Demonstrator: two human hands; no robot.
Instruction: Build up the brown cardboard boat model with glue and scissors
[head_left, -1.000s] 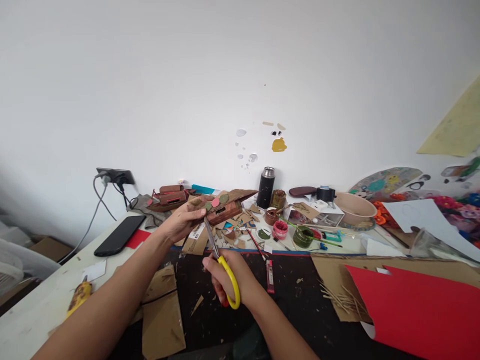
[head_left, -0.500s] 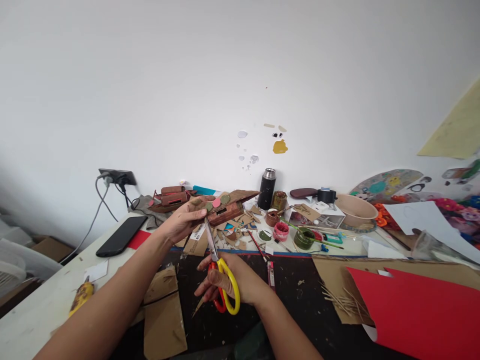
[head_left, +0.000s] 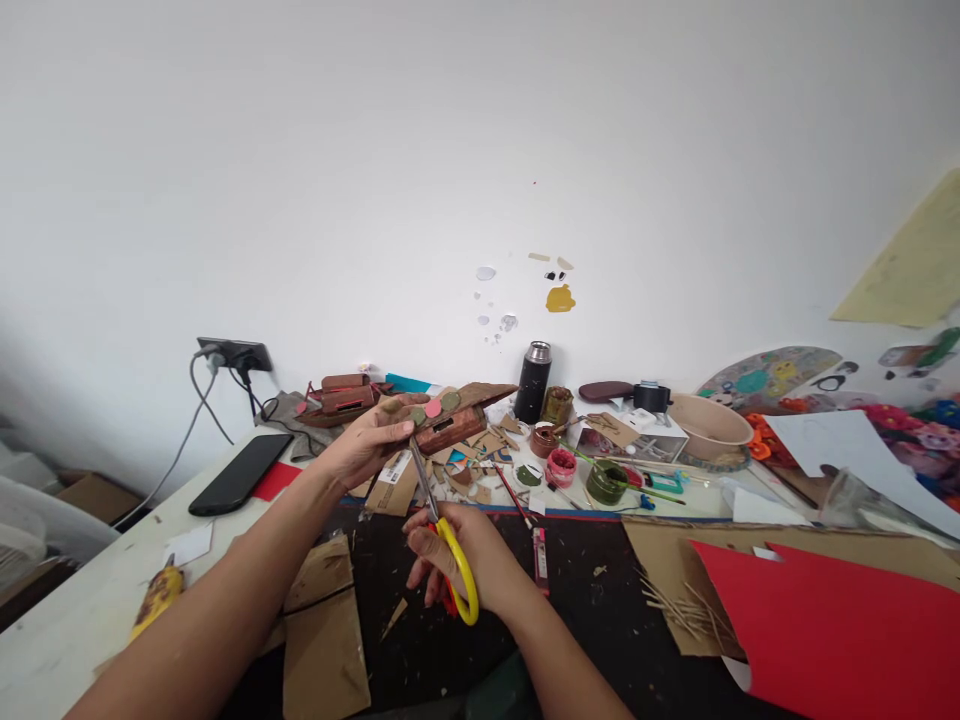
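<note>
My left hand (head_left: 373, 437) is closed on a small brown-painted cardboard model (head_left: 454, 428) with a slanted flap on top and a dark slot in its side. Green and pink discs (head_left: 433, 408) line the flap's edge by my thumb. A pair of scissors (head_left: 459, 570) with yellow and red handles is in my right hand (head_left: 457, 555), pointing up. The blade tips reach the model's near left end, just below my left thumb; whether they touch it I cannot tell. Below my right fingers, a thin cardboard sliver (head_left: 394, 619) lies on the dark mat (head_left: 585, 640).
Cardboard scraps, paint jars (head_left: 606, 482) and brushes crowd the table behind my hands. A black flask (head_left: 532, 382) stands by the wall. Red sheet (head_left: 832, 620) and cardboard lie right; folded cardboard (head_left: 326, 640), a phone (head_left: 241, 474) and a yellow glue gun (head_left: 159, 597) lie left.
My right hand has turned the scissors slightly, so the red handle is now mostly hidden behind the fingers and the blades look narrower. The left hand and the model have barely moved.
</note>
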